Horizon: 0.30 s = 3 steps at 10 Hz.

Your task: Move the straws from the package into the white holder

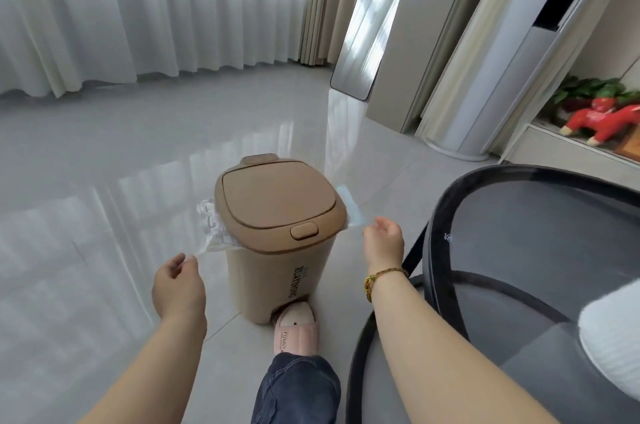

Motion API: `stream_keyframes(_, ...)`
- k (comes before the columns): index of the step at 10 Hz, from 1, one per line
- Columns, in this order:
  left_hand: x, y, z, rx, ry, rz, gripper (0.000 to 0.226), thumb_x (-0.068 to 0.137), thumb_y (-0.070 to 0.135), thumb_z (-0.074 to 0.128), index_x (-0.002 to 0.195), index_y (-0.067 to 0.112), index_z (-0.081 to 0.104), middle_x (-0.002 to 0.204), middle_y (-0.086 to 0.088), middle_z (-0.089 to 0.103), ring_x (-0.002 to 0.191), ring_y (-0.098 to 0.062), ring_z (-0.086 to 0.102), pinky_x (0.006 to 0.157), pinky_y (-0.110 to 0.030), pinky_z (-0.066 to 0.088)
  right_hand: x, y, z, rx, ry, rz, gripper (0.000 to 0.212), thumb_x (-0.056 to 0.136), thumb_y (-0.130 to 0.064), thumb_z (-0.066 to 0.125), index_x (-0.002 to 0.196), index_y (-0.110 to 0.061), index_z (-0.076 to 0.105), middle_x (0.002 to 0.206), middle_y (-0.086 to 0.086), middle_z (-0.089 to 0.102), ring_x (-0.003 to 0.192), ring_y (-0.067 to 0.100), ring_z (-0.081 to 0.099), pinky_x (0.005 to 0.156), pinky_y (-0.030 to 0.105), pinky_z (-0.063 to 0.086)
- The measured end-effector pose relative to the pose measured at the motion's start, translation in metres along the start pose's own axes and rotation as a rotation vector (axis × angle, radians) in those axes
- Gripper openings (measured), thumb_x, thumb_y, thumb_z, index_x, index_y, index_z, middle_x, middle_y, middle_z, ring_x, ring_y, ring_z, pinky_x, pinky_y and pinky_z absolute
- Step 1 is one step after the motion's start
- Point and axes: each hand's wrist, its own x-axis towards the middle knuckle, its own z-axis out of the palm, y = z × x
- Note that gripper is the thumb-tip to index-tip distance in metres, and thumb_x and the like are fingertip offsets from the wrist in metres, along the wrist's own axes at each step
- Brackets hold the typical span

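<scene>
Pinching: left hand (pixel 178 280) gripped crumpled clear film (pixel 211 233) left of tan bin (pixel 273 281); right hand (pixel 382 243) pinched thin bluish strip (pixel 349 205) at bin's right | straws, holder: not in view | risk: smooth rounded lid (pixel 277 198) was shut, so weightless film released now could slide onto glossy floor (pixel 104 181).

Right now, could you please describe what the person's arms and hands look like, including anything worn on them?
Both forearms are bare, with no sleeves in view. The right wrist carries a gold-coloured beaded bracelet with one green bead. The left hand and right hand wear no gloves, and no rings or watch show.
</scene>
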Motion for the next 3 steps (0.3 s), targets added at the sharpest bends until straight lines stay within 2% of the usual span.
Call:
stream_keyframes(1,-0.029,0.025,-0.008,0.012,-0.062,0.116,0.028,0.089,0.017,0.045,0.115,0.009,0.054,0.117,-0.008,0.056,0.103,-0.026,0.051,0.085,-0.032,0.037,-0.031,-0.015,-0.018,-0.042,-0.06,-0.081,0.031,0.088,-0.006,0.042,0.118,-0.005,0.05,0.123,0.011,0.055,0.095,0.014,0.047,0.081,0.023,0.036)
stream_keyframes(2,-0.072,0.047,-0.011,0.009,-0.172,0.264,0.019,0.088,0.013,0.047,0.103,0.011,0.058,0.101,-0.002,0.055,0.089,-0.017,0.047,0.077,-0.03,0.034,-0.062,-0.029,-0.048,-0.096,-0.052,-0.184,0.022,0.088,-0.007,0.045,0.106,-0.006,0.057,0.112,0.011,0.062,0.086,0.014,0.049,0.072,0.022,0.038)
stream_keyframes(3,-0.123,0.063,-0.012,0.058,-0.304,0.329,0.012,0.086,0.009,0.049,0.089,0.015,0.059,0.088,-0.001,0.057,0.082,-0.015,0.049,0.072,-0.028,0.034,-0.091,-0.037,-0.087,-0.163,-0.025,-0.262,0.021,0.086,-0.007,0.043,0.099,-0.007,0.06,0.103,0.009,0.065,0.082,0.016,0.052,0.058,0.019,0.038)
